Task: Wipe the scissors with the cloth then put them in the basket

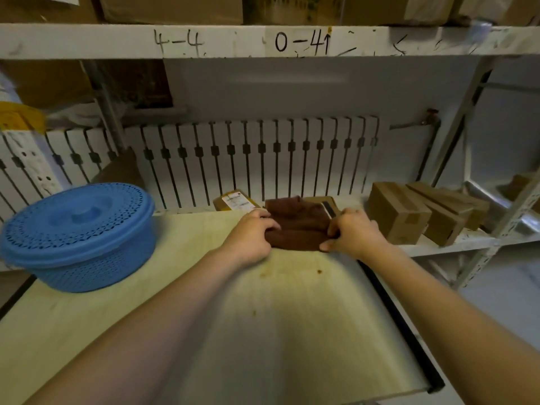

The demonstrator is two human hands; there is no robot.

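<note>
Dim indoor light, warm and yellowish, no lamp in view. Brightest patch falls on the far half of the surface [187,238]; its near half fades to dull grey shade. Soft shadow under the blue basket [79,235] and between the forearms, no hard edges. Faint glare on the metal shelf frame [514,206] at right. Wide-angle bending is strong: the shelf beam [263,40] bows and the uprights lean outward. Motion blur smears the whole frame, heaviest at the left edge and upper corners; handwritten marks on the beam stay legible.
</note>
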